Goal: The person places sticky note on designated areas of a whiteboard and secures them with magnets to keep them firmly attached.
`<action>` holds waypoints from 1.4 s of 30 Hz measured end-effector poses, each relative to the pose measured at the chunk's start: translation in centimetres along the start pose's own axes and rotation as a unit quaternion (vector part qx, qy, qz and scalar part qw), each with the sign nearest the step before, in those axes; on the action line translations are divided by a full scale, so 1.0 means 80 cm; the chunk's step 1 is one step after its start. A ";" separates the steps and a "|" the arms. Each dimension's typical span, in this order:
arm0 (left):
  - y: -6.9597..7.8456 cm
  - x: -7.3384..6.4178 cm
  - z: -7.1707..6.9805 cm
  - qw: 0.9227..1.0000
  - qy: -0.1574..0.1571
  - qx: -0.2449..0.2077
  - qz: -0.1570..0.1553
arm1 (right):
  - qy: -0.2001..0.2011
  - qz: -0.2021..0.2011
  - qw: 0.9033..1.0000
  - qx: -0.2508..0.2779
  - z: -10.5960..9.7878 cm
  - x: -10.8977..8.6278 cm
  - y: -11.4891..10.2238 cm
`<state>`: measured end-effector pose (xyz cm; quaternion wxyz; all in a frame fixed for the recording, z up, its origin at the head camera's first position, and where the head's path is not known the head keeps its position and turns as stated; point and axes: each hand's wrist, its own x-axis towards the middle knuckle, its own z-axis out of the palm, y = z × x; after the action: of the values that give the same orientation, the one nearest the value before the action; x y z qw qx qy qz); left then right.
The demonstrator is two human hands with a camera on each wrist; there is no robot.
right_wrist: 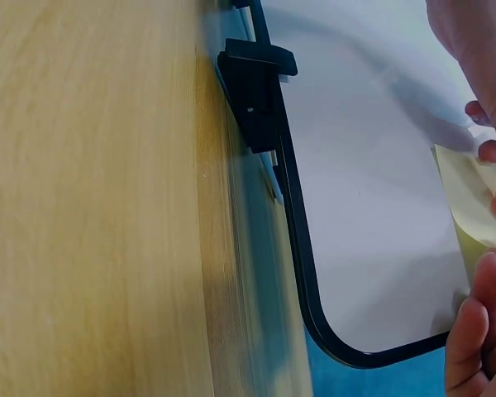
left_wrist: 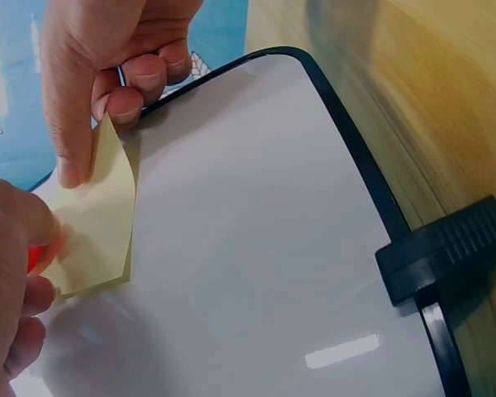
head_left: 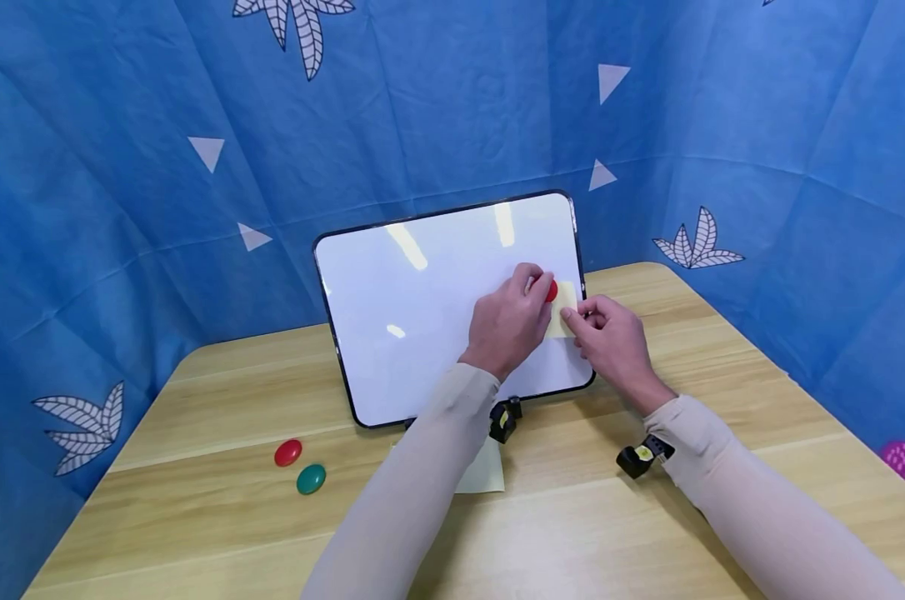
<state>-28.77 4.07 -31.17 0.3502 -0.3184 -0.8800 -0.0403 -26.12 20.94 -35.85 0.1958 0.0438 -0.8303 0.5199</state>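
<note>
Yellow note [head_left: 557, 326] on whiteboard [head_left: 415, 308], nr its R edge; R hand [head_left: 613, 337] pinching note's side, L hand [head_left: 508, 323] pinching red disc [head_left: 553, 291] at note's upper L. 2 more discs [head_left: 311, 479] on desk [head_left: 220, 517], off board's lower L corner.

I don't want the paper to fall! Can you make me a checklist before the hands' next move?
1. Board propped up: ok.
2. Right hand holding the yellow note: ok.
3. Left hand holding a red magnet at the note: ok.
4. Note flat: not ok, it curls.
5. Magnet stuck on: cannot tell, fingers partly hide it.
6. Spare red and green magnets on the table: ok.
</note>
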 end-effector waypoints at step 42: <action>-0.001 0.003 0.003 1.000 0.014 0.002 -0.006 | -0.009 0.004 1.000 -0.002 -0.003 0.001 -0.001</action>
<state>-29.13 4.19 -31.17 0.3629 -0.3114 -0.8771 -0.0452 -26.13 21.09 -35.65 0.1861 0.0453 -0.8332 0.5187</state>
